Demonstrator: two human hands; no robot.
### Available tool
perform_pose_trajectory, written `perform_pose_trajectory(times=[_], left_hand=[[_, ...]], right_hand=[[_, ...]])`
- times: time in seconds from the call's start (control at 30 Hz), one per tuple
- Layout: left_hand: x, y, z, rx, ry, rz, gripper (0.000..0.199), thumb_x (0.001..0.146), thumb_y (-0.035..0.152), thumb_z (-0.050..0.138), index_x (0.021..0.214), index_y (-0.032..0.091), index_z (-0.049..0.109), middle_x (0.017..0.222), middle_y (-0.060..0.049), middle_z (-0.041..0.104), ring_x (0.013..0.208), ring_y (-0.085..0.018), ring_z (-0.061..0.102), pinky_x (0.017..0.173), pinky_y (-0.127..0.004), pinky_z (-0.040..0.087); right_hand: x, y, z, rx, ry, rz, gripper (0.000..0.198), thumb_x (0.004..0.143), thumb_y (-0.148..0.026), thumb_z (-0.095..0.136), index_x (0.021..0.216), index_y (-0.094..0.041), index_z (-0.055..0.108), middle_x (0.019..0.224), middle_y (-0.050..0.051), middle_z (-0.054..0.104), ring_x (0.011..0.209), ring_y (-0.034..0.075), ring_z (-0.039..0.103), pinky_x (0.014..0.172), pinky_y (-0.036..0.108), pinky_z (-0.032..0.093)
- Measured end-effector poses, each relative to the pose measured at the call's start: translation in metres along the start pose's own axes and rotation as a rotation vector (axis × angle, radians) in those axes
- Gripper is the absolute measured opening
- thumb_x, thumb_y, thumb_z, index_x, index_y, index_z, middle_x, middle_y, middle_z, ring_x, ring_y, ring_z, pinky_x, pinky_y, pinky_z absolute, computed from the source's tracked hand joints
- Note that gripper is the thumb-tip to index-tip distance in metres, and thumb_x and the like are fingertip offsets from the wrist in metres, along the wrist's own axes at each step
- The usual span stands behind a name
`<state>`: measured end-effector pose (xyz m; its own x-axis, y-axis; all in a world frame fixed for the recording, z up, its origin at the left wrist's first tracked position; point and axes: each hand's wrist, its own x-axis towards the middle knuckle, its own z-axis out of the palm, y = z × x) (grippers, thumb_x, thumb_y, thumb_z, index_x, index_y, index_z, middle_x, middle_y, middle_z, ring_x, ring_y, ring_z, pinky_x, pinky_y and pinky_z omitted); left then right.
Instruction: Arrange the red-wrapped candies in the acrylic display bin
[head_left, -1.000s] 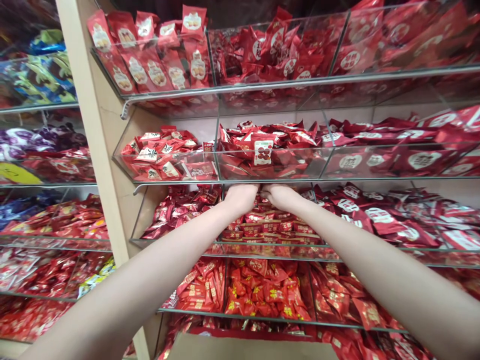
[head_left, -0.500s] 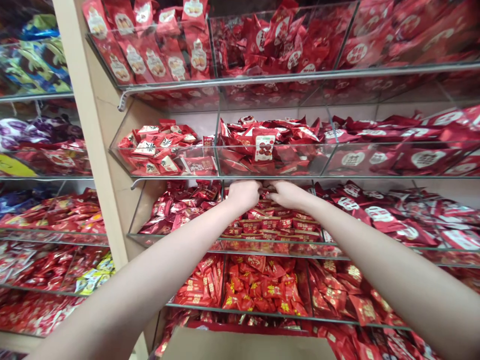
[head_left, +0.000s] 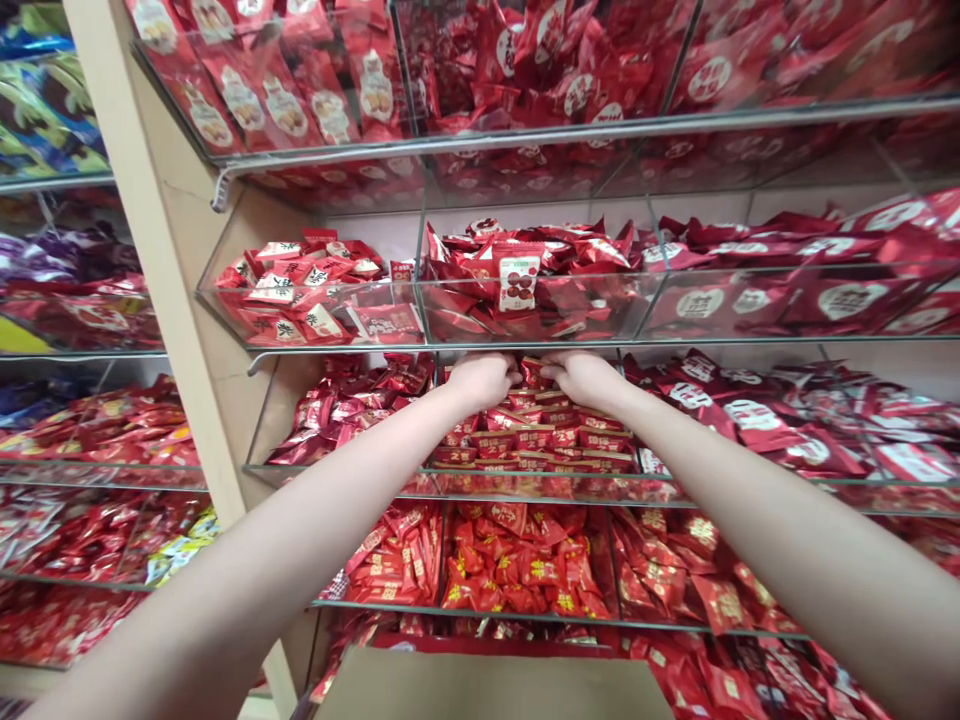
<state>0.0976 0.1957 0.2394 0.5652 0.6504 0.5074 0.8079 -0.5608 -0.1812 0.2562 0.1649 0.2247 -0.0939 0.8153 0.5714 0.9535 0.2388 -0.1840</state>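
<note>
Both my arms reach into a clear-fronted shelf bin (head_left: 532,488) of small red packets with gold lettering (head_left: 536,437), which stand in rows. At the back of the rows, my left hand (head_left: 484,381) is closed, its curled fingers among the packets and their tips partly hidden. Just to the right, my right hand (head_left: 581,377) is closed too, thumb and fingers pinched at the edge of a red packet (head_left: 532,373). That packet shows in the narrow gap between the two hands.
Above the hands runs a shelf edge (head_left: 675,347), close over my knuckles. Clear dividers part neighbouring bins of dark red packets (head_left: 757,415) and shiny red packets (head_left: 352,405). A wooden upright (head_left: 154,250) stands left. Below me is a brown cardboard surface (head_left: 495,685).
My hands have moved slightly apart, and a red packet now shows between them. The view has shifted a little, so the shelves sit further left and higher.
</note>
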Motion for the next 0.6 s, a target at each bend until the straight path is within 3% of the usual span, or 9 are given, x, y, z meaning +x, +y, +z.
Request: perform_pose_trajectory(times=[0.2, 0.43, 0.6], left_hand=[[0.003, 0.003, -0.005, 0.003, -0.096, 0.002, 0.046, 0.070, 0.060, 0.042, 0.089, 0.024, 0.065, 0.089, -0.005, 0.069, 0.082, -0.023, 0.061, 0.067, -0.030, 0.046], [0.012, 0.016, -0.013, -0.016, -0.199, -0.135, 0.048, 0.060, 0.054, 0.058, 0.096, 0.022, 0.064, 0.088, -0.005, 0.069, 0.076, -0.022, 0.062, 0.065, -0.028, 0.047], [0.012, 0.019, -0.011, -0.024, -0.190, -0.160, 0.038, 0.066, 0.049, 0.057, 0.089, 0.021, 0.067, 0.083, -0.005, 0.070, 0.074, -0.021, 0.063, 0.066, -0.028, 0.048]], right_hand=[[0.000, 0.004, 0.002, 0.032, 0.019, -0.027, 0.024, 0.080, -0.023, 0.044, 0.093, -0.018, 0.065, 0.093, 0.007, 0.068, 0.082, 0.017, 0.059, 0.071, 0.023, 0.040], [-0.001, 0.007, 0.004, 0.071, 0.025, -0.064, 0.025, 0.080, -0.023, 0.045, 0.094, -0.019, 0.065, 0.085, 0.004, 0.069, 0.075, 0.015, 0.060, 0.067, 0.020, 0.041], [-0.002, 0.007, 0.002, 0.038, 0.035, -0.093, 0.025, 0.079, -0.021, 0.047, 0.093, -0.019, 0.066, 0.091, 0.005, 0.068, 0.084, 0.017, 0.059, 0.074, 0.023, 0.041]])
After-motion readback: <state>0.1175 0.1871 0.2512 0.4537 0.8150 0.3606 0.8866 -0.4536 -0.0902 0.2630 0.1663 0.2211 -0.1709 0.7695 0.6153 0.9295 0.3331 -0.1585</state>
